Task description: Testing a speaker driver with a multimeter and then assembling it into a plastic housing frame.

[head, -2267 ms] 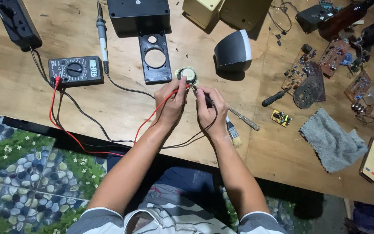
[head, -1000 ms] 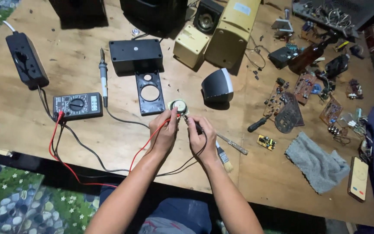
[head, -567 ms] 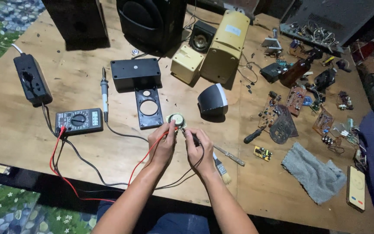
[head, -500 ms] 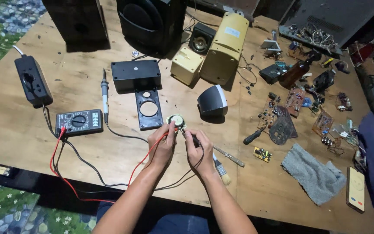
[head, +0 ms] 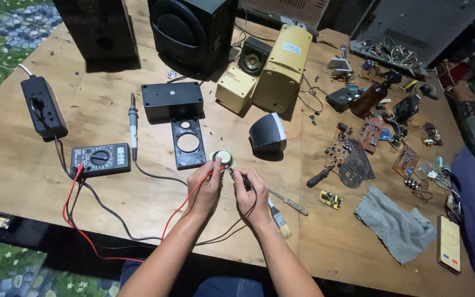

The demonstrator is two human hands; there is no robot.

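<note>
A small round speaker driver (head: 224, 159) lies on the wooden table (head: 56, 187) in front of me. My left hand (head: 204, 188) pinches the red test probe, its tip at the driver. The red lead (head: 111, 242) runs back to a black multimeter (head: 100, 159) at the left. My right hand (head: 251, 198) grips the black test probe (head: 245, 181), also pointed at the driver. Both hands sit close together just below the driver.
A soldering iron (head: 133, 125), black plastic housing (head: 172, 102) and faceplate (head: 188, 144) lie behind. Black speakers (head: 193, 33), yellow boxes (head: 281, 66), a power strip (head: 42, 107), circuit boards (head: 369, 135), a grey cloth (head: 397, 223), a phone (head: 449, 243), a brush (head: 277, 217) and a screwdriver (head: 319, 177) surround.
The view has tilted up, so the big speakers at the back show now. Both hands stay on the probes at the small driver.
</note>
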